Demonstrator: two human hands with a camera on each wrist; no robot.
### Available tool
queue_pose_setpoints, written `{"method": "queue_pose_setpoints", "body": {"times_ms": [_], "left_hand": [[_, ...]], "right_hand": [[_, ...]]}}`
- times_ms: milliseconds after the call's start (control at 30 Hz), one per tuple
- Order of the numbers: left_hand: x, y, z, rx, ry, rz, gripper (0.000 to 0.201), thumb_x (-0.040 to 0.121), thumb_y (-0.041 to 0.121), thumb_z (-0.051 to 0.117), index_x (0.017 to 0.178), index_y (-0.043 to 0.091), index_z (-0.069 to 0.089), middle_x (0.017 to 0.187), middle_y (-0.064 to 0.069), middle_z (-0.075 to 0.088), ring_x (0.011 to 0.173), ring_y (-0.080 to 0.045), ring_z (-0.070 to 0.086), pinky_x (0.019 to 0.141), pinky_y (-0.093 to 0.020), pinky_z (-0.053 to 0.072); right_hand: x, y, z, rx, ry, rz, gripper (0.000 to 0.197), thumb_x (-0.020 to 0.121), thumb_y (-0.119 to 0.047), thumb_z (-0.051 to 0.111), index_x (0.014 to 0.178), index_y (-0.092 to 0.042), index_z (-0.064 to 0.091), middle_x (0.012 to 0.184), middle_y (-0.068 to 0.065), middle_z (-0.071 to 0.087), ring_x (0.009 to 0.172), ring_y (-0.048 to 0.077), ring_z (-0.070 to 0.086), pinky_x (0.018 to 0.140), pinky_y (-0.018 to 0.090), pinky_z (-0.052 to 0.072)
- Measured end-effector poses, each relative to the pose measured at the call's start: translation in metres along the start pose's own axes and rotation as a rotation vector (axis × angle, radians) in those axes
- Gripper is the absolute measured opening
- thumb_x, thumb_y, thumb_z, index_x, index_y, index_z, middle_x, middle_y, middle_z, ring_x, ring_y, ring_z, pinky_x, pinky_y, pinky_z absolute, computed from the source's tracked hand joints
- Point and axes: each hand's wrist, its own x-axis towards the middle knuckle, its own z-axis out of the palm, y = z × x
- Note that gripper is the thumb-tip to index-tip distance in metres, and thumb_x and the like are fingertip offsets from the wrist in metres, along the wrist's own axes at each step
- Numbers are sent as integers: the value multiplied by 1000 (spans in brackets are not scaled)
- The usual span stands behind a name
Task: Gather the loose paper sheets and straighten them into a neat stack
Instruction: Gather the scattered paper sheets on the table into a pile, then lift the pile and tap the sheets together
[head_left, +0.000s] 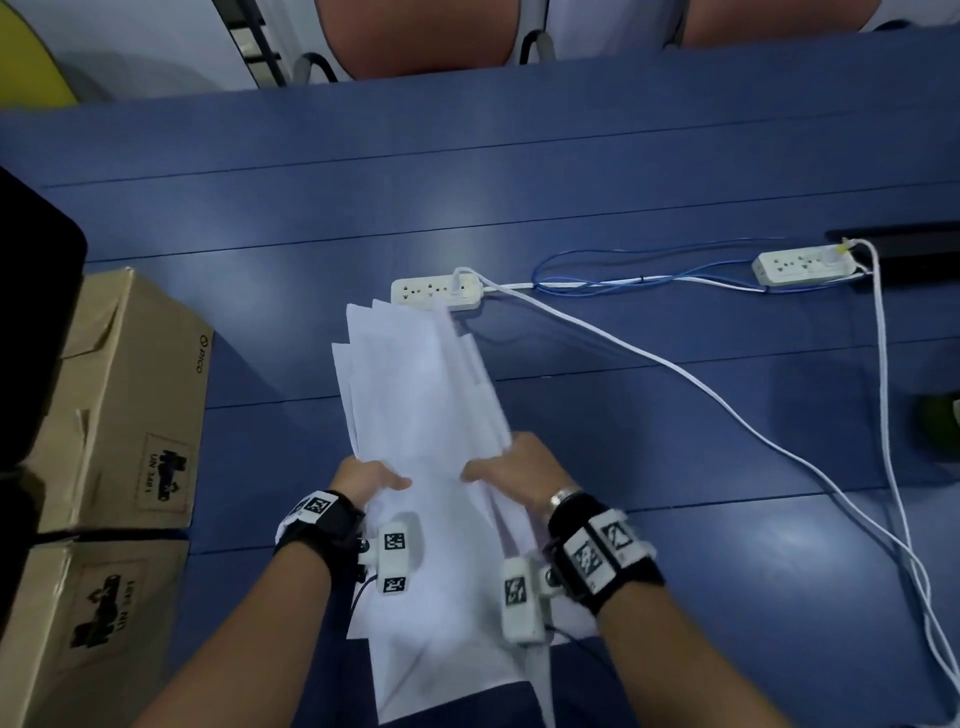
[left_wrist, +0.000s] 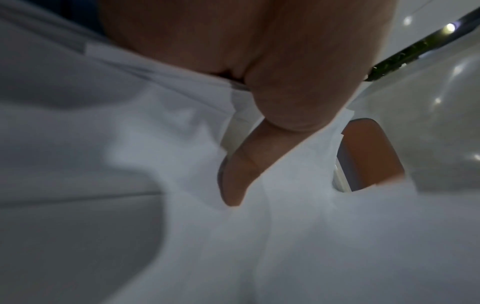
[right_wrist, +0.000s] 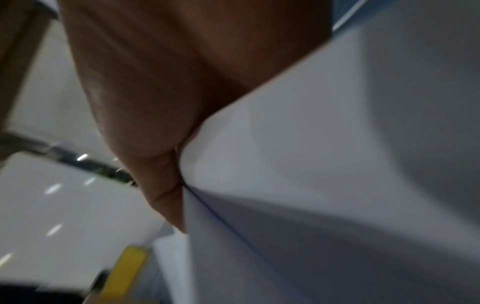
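Note:
A loose bundle of white paper sheets (head_left: 421, 395) is held up over the blue table (head_left: 623, 182), its top edges fanned and uneven. My left hand (head_left: 371, 475) grips the bundle's left side, thumb on the front. In the left wrist view the thumb (left_wrist: 241, 174) presses into the paper (left_wrist: 259, 246). My right hand (head_left: 514, 470) grips the right side, thumb on the front. The right wrist view shows that hand (right_wrist: 145, 102) pinching the sheets (right_wrist: 311, 164). The lower ends of the sheets hang toward me, past the table's near edge.
Two cardboard boxes (head_left: 124, 395) stand at the left. A white power strip (head_left: 436, 292) lies just behind the paper, its white cable (head_left: 675, 369) running right to a second strip (head_left: 802, 266). Chairs stand beyond the far edge.

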Motion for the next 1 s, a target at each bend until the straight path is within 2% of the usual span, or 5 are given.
{"method": "queue_pose_setpoints", "body": {"times_ms": [167,300,467,600,1000], "left_hand": [[17,-8,-4,-72,-33,-25,53,26,7,69,78,-6,67,74,-19,61,70,-33,57,69,-41,43],[0,-8,-8,-106,-47,19,24,55,-5,82,67,0,62,50,-5,63,57,-25,63,63,-29,47],[17,-36,-20,-293,-27,119,95,29,11,99,113,-12,61,109,-26,73,101,-45,72,94,-60,54],[-49,11,-14,-340,0,345,42,63,-20,80,101,-5,71,104,-24,76,95,-35,74,96,-57,55],[-120,112,-45,-578,51,917,46,73,-15,77,115,-1,65,105,-9,73,101,-27,72,92,-39,59]], "right_hand": [[-24,6,59,-359,-110,-250,86,72,-44,68,141,-34,17,143,12,33,120,39,50,92,46,50],[-24,14,53,-154,-77,-167,107,73,-43,67,154,-35,-3,162,-6,17,144,25,30,112,45,36],[-20,20,-9,550,-132,-139,74,72,-35,85,137,-18,53,128,-1,69,115,18,66,100,39,51],[-12,20,-46,539,14,-87,45,68,-5,86,111,-4,72,105,10,77,99,29,73,95,48,55],[-39,-52,-94,711,353,-764,25,75,-2,81,96,-13,73,100,2,76,88,28,72,62,32,61]]}}
